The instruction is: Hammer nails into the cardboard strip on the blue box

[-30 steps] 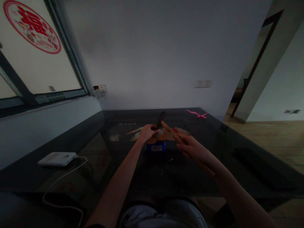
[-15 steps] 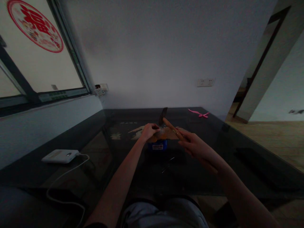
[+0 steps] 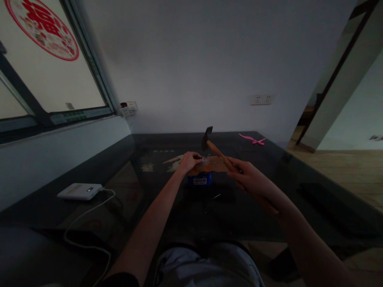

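My right hand point(image 3: 249, 175) is wrapped round the wooden handle of a hammer point(image 3: 220, 152). Its dark head is up in the air, just beyond my left fingertips. My left hand point(image 3: 190, 162) is closed in a pinch over a brown, torn-edged sheet point(image 3: 217, 164) that looks like cardboard; whatever sits between the fingertips is too small to make out. Under the sheet stands a blue box point(image 3: 200, 179) with a pale label. Thin, shiny nail-like pieces point(image 3: 213, 202) lie on the dark table in front of the box.
A white power bank point(image 3: 80, 191) with a white cable point(image 3: 86, 215) lies on the left of the glossy dark table point(image 3: 167, 211). A pink ribbon point(image 3: 253, 139) is at the back right. A flat black object point(image 3: 335, 207) rests at the right. The wall rises behind the table.
The hammer head has risen a little, away from my left fingertips. My left hand keeps its pinch over the sheet. The whole view has shifted slightly.
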A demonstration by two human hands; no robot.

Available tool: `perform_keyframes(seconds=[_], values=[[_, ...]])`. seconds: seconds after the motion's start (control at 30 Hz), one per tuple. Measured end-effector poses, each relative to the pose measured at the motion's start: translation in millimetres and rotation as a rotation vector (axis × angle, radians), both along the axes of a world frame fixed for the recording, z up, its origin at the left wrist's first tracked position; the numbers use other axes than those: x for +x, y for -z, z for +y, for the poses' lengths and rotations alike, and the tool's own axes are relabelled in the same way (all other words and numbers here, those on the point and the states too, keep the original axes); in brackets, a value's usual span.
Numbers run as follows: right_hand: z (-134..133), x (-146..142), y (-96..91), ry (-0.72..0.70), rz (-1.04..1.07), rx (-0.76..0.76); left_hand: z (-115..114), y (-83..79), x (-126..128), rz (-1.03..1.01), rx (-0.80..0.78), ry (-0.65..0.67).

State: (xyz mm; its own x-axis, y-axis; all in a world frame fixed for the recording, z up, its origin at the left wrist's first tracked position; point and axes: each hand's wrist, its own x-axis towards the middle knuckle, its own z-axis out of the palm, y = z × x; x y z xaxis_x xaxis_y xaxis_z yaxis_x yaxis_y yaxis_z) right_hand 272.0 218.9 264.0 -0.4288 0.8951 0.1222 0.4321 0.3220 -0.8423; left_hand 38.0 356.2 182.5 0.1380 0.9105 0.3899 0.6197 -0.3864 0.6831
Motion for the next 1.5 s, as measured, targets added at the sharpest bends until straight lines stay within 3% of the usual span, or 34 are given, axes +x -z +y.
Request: perform_keyframes(seconds=[0.3,0.53,0.9,1.13,1.33,1.5], values=[[2,-2,7.8,-0.031,-0.079,0.042,4,3.0,-1,0.017,-0.027,-0.019],[1,-3,3.0,0.004,-0.027,0.077,2,1.9,-1,0.000,-0.034,-0.020],[-3,-1,1.9,0.000,-0.005,0.028,3,2.6,-1,0.001,-0.024,-0.023],[5,-3,14.7,-0.027,-0.058,-0.042,2,0.3,-2,0.046,-0.003,-0.012],[1,-3,12.3,-0.015,0.022,0.003,3,2.4,-2,0.027,-0.014,-0.017],[6,-6,17.1,-0.047,-0.034,-0.027,2,0.6,-1,0.037,-0.034,-0.032]])
